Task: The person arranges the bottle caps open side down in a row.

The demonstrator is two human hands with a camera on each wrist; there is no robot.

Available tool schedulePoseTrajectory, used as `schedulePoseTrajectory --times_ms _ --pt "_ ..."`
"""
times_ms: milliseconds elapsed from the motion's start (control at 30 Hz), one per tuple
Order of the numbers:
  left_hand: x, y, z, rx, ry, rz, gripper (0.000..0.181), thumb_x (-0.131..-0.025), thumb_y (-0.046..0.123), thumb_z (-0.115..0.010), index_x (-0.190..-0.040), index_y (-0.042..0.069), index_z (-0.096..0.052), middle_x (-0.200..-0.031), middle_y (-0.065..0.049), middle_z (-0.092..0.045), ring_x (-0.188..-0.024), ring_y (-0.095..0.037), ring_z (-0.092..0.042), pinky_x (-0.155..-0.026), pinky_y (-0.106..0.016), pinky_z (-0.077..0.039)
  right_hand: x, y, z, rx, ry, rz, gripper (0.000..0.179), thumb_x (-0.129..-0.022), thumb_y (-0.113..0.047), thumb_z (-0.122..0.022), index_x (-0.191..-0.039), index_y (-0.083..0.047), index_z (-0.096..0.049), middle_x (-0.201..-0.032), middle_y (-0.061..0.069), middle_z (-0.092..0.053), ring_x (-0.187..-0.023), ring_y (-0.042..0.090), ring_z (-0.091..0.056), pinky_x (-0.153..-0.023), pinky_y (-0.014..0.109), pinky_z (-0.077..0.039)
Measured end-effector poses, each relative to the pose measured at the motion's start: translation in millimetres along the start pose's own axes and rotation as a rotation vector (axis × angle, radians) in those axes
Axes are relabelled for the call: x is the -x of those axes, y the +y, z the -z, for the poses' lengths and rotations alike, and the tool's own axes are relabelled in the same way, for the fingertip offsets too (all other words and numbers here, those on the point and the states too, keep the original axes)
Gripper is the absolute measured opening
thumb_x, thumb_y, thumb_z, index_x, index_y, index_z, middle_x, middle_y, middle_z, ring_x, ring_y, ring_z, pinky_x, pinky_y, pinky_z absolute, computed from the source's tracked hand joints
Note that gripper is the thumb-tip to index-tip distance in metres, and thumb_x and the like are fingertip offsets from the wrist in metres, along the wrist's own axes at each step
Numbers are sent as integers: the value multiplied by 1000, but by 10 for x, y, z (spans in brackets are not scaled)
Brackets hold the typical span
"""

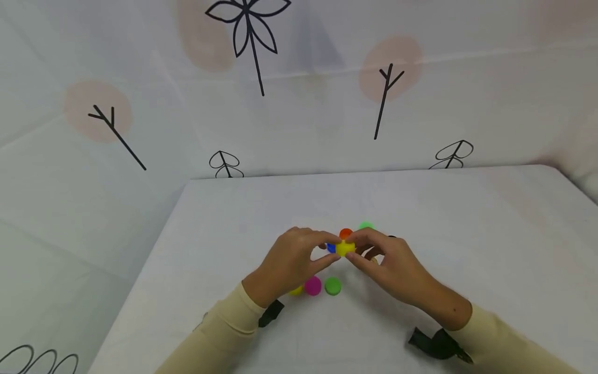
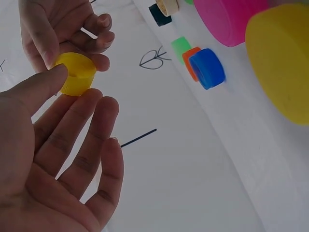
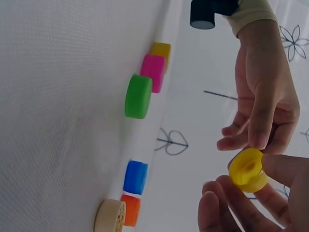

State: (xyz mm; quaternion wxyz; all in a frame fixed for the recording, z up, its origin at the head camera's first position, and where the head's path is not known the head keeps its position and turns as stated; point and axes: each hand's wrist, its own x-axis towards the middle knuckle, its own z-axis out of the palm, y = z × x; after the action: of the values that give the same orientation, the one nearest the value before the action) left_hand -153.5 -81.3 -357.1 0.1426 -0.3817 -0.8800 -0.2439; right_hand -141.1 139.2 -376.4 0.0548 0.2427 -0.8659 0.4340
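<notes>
A yellow bottle cap is held up over the white table between both hands. My left hand pinches one side of it between thumb and fingers. From the other side my right hand pinches it the same way. Ribs show on the lower part of the cap in the left wrist view. In the right wrist view one round face of the cap is visible, with the left hand above it.
Nearer the body lie a magenta cap, a green cap and a partly covered yellow cap. Beyond the hands are an orange cap, a blue cap, a light green cap, a beige cap and a black cap.
</notes>
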Motion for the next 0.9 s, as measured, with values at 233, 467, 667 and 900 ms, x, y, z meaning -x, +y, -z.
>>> schedulePoseTrajectory --times_ms 233,467,667,900 --pt "0 -4 -6 6 -45 60 33 -84 28 -82 -114 14 -74 -101 3 -78 -84 -9 -71 -81 -31 -55 -14 11 4 30 -12 62 25 -86 -9 -78 -109 -11 -68 -101 -4 -73 -82 5 -66 -71 25 -59" --pt "5 10 -45 -17 -142 112 34 -87 34 -79 -114 14 -75 -101 2 -78 -88 -13 -72 -83 -33 -54 2 24 13 14 -74 79 24 -86 -6 -78 -107 -12 -68 -97 -7 -72 -80 4 -66 -70 24 -58" --pt "3 22 -64 -43 -215 144 33 -87 38 -78 -110 15 -76 -101 4 -78 -92 -12 -73 -83 -34 -53 -4 42 31 44 -156 67 25 -87 -10 -78 -108 -16 -67 -98 -10 -72 -82 4 -65 -72 25 -58" --pt "25 55 -131 -109 -273 138 33 -86 39 -79 -107 15 -76 -99 8 -77 -89 -8 -71 -81 -30 -50 15 72 50 64 -266 -8 24 -88 -18 -77 -110 -15 -67 -99 -8 -73 -80 1 -67 -72 19 -56"
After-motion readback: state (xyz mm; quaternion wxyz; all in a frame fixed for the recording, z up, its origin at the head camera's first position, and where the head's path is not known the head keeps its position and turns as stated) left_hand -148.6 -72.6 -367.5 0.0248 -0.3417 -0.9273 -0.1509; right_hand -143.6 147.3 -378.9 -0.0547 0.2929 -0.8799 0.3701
